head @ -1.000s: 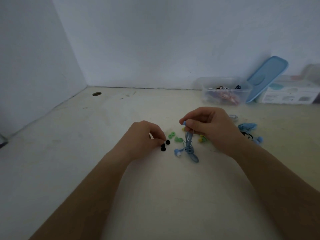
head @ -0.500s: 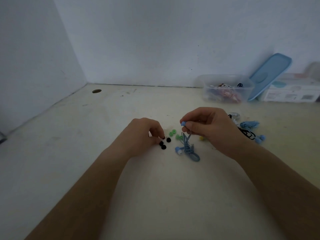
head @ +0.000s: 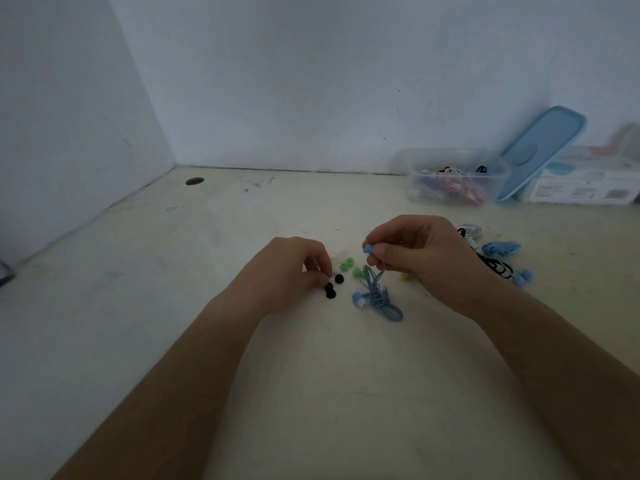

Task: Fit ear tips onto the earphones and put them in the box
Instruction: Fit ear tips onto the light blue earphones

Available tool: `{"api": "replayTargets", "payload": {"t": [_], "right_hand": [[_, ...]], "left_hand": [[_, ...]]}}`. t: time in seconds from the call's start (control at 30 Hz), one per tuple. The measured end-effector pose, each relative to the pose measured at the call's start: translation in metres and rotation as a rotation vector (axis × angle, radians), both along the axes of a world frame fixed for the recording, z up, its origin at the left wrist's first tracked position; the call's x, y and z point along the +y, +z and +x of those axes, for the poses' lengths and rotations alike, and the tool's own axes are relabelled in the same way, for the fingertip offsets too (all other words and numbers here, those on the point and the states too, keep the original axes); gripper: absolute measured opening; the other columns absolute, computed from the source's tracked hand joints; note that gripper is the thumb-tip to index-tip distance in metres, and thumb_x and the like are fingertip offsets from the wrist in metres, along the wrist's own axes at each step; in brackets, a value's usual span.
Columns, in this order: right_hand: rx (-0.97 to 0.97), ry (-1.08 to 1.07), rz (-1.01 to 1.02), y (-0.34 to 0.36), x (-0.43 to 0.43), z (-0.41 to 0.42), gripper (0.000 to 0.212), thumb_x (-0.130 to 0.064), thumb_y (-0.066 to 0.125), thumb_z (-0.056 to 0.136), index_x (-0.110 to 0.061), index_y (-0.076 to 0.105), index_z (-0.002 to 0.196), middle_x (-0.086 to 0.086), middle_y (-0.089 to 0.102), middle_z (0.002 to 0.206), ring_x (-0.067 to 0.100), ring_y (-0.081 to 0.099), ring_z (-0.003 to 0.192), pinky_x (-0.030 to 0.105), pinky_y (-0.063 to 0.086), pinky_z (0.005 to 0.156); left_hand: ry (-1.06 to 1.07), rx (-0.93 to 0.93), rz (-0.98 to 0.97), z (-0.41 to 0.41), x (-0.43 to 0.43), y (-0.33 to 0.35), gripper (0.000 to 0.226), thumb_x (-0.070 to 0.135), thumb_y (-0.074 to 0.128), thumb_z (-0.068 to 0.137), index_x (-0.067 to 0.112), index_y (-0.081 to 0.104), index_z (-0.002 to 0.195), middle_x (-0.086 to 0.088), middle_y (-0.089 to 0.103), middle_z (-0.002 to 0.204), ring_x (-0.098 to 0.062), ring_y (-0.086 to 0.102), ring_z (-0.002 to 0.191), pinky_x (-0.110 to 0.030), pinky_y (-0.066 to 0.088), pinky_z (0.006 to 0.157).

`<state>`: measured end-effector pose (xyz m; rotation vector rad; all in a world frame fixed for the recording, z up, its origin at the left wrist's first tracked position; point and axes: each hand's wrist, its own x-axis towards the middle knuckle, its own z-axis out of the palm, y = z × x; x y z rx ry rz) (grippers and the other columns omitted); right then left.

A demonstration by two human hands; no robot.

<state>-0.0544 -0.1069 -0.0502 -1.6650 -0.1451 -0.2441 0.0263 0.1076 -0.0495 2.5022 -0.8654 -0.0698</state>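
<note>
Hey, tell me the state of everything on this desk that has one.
Left hand: fingertips on black ear tips, grip unclear.
Right hand: pinching blue earphones, cable bundle resting on table.
Green ear tips: loose, unfitted.
Clear box: open, partly filled.
Blue lid: off, leaning beside box.

The pale counter (head: pixel 242 375) carries black ear tips (head: pixel 330 293), green ear tips (head: pixel 347 264), coiled blue earphones (head: pixel 379 299) and a clear box (head: pixel 433 164).
</note>
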Motion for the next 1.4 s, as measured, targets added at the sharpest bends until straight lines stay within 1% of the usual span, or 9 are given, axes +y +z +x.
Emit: {"api": "replayTargets", "payload": {"t": [0.1, 0.37, 0.67, 0.8, 0.97, 1.07, 1.2, 1.3, 1.4], "right_hand": [[0.005, 0.001, 0.007, 0.000, 0.000, 0.000, 0.010, 0.006, 0.067, 0.087, -0.001, 0.072, 0.093, 0.017, 0.074, 0.086, 0.019, 0.070, 0.076, 0.028, 0.058, 0.074], [0.016, 0.000, 0.004, 0.001, -0.001, -0.001, 0.010, 0.005, 0.067, 0.087, -0.001, 0.072, 0.093, 0.018, 0.074, 0.087, 0.021, 0.070, 0.077, 0.029, 0.059, 0.075], [0.021, 0.004, -0.007, 0.003, 0.001, -0.002, 0.010, 0.005, 0.066, 0.087, 0.001, 0.071, 0.095, 0.022, 0.073, 0.092, 0.020, 0.070, 0.078, 0.031, 0.058, 0.076], [0.027, -0.003, -0.018, 0.005, 0.002, -0.004, 0.011, 0.003, 0.069, 0.086, 0.002, 0.071, 0.097, 0.022, 0.074, 0.092, 0.020, 0.072, 0.078, 0.030, 0.058, 0.076], [0.045, 0.000, -0.003, 0.005, 0.001, -0.005, 0.013, 0.003, 0.069, 0.086, 0.001, 0.070, 0.099, 0.015, 0.076, 0.091, 0.022, 0.074, 0.081, 0.028, 0.060, 0.077], [0.051, 0.001, 0.008, 0.005, 0.001, -0.005, 0.014, 0.004, 0.069, 0.085, -0.001, 0.070, 0.098, 0.014, 0.076, 0.091, 0.025, 0.075, 0.085, 0.031, 0.060, 0.080], [0.045, 0.000, 0.004, 0.005, 0.001, -0.005, 0.015, 0.009, 0.067, 0.085, 0.002, 0.069, 0.098, 0.016, 0.076, 0.090, 0.027, 0.075, 0.088, 0.030, 0.059, 0.079], [0.025, -0.002, -0.015, 0.007, 0.002, -0.005, 0.014, 0.010, 0.068, 0.085, 0.003, 0.068, 0.097, 0.016, 0.076, 0.091, 0.026, 0.075, 0.088, 0.028, 0.059, 0.077], [0.001, 0.000, -0.024, 0.008, 0.002, -0.006, 0.015, 0.010, 0.069, 0.083, 0.002, 0.069, 0.095, 0.016, 0.076, 0.090, 0.026, 0.075, 0.085, 0.027, 0.058, 0.074]], "left_hand": [[0.008, -0.011, -0.003, -0.001, -0.003, -0.002, 0.009, 0.024, 0.072, 0.085, 0.032, 0.068, 0.082, 0.014, 0.065, 0.087, 0.000, 0.054, 0.073, -0.025, 0.048, 0.072], [0.021, -0.015, 0.004, 0.000, 0.000, -0.002, 0.017, 0.017, 0.068, 0.088, 0.033, 0.070, 0.086, 0.020, 0.062, 0.085, 0.006, 0.052, 0.070, -0.014, 0.039, 0.066], [0.026, -0.040, 0.009, -0.004, 0.000, 0.000, 0.023, 0.014, 0.070, 0.085, 0.036, 0.067, 0.083, 0.018, 0.063, 0.086, 0.004, 0.052, 0.067, -0.012, 0.037, 0.061], [0.037, -0.064, -0.029, -0.003, 0.004, 0.003, 0.024, 0.013, 0.064, 0.088, 0.037, 0.064, 0.089, 0.018, 0.062, 0.084, -0.001, 0.054, 0.067, -0.012, 0.038, 0.060], [0.051, -0.095, -0.042, -0.001, 0.004, 0.006, 0.023, 0.014, 0.057, 0.095, 0.033, 0.070, 0.100, 0.019, 0.056, 0.085, 0.004, 0.051, 0.074, -0.005, 0.036, 0.064], [0.082, -0.049, -0.173, -0.004, 0.001, 0.010, 0.023, 0.016, 0.058, 0.096, 0.035, 0.070, 0.091, 0.020, 0.063, 0.086, 0.002, 0.059, 0.075, -0.005, 0.040, 0.063], [0.079, 0.134, -0.485, -0.015, -0.010, 0.012, 0.019, 0.014, 0.063, 0.094, 0.029, 0.073, 0.090, 0.009, 0.071, 0.087, -0.008, 0.066, 0.073, -0.014, 0.052, 0.062], [0.051, 0.256, -0.633, -0.024, -0.018, 0.010, 0.013, 0.008, 0.069, 0.089, 0.019, 0.076, 0.094, 0.002, 0.075, 0.087, -0.015, 0.071, 0.076, -0.023, 0.058, 0.070], [0.043, 0.326, -0.759, -0.027, -0.022, 0.007, 0.015, 0.004, 0.074, 0.083, 0.013, 0.076, 0.096, -0.002, 0.077, 0.087, -0.018, 0.073, 0.084, -0.029, 0.059, 0.081]]}}
